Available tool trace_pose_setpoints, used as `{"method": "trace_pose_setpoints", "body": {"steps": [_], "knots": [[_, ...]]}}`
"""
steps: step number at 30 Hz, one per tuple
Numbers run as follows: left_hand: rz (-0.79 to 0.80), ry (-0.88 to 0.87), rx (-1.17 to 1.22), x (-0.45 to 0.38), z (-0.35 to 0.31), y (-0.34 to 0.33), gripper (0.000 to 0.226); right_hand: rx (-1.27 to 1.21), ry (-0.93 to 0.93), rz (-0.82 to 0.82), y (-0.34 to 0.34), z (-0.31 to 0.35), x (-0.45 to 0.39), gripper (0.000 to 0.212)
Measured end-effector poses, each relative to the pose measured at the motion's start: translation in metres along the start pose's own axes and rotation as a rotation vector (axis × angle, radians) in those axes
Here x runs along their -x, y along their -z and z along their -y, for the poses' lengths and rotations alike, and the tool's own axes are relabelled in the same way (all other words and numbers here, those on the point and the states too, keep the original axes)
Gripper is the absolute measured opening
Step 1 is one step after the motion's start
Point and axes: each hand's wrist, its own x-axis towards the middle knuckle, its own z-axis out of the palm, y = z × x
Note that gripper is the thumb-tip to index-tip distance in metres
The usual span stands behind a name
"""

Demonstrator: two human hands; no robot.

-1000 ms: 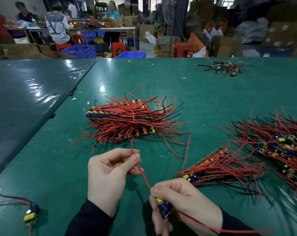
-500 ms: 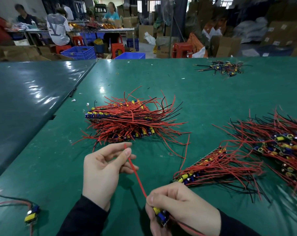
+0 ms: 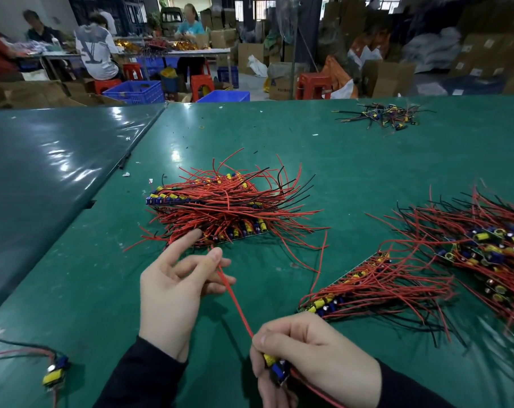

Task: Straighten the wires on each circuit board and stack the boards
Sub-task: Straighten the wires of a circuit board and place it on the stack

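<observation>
A stray board [image 3: 54,373] is lying at the far left of the table [image 3: 367,160]. Next, the left hand [image 3: 176,287] is opening, fingers loosening around the red wire [image 3: 235,298]; whether the thumb is touching it I cannot tell. The wire is running diagonally, up-left from the right hand [image 3: 311,357], which is gripping the small board [image 3: 276,368]. The stack [image 3: 217,210] is sitting just beyond the left hand, nearer to it. Unsorted boards [image 3: 376,287] are waiting right.

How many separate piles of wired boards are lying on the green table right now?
4: a stacked pile ahead of the hands, a row right of centre, a heap at the right edge, a small pile at the far side. More may lie out of view.
</observation>
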Motion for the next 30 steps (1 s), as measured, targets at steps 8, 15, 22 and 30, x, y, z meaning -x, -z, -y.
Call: {"method": "trace_pose_setpoints", "body": {"steps": [8, 15, 22, 30], "knots": [[0.115, 0.097, -0.027, 0.005, 0.0, -0.001, 0.007, 0.077, 0.027, -0.104, 0.001, 0.004, 0.003, 0.034], [0.08, -0.086, -0.119, 0.014, 0.002, -0.011, 0.011, 0.124, 0.055, -0.143, -0.002, 0.002, 0.004, 0.032], [0.04, 0.075, 0.098, 0.011, -0.003, -0.01, 0.026, 0.213, 0.142, -0.198, 0.007, 0.002, 0.004, 0.023], [0.441, 0.545, 0.003, 0.018, 0.002, -0.011, 0.029, -0.211, 0.382, -0.619, 0.018, 0.002, -0.002, 0.022]]}}
